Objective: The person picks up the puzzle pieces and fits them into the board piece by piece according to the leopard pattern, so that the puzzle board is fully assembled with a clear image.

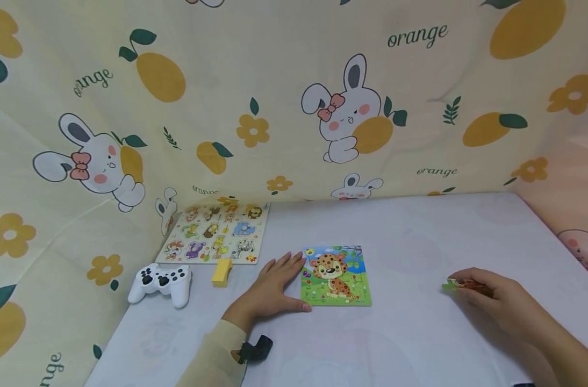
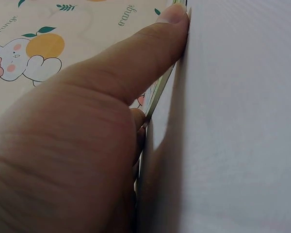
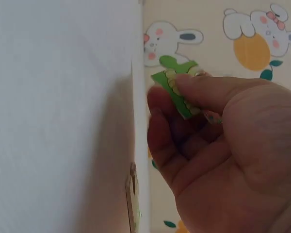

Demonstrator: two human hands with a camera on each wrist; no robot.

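My left hand (image 1: 270, 290) rests on the table with its fingers spread. Its fingertips are at the left edge of a square leopard puzzle (image 1: 336, 276), and the thumb lies by the lower left corner. The left wrist view shows this thumb (image 2: 157, 41) extended along the puzzle's thin edge. Over to the right, my right hand (image 1: 497, 295) pinches a green jigsaw piece (image 3: 177, 90) with a pale scalloped band between thumb and fingers. A brown patterned part (image 1: 478, 288) shows within that grip in the head view; the fingers hide the rest.
At the back left lies an animal peg board (image 1: 207, 253). A yellow block (image 1: 221, 273) sits in front of it, with a white game controller (image 1: 160, 285) at the left. Low in the right wrist view is a thin wooden-edged piece (image 3: 132, 201). A printed cloth (image 1: 274, 70) hangs behind the table.
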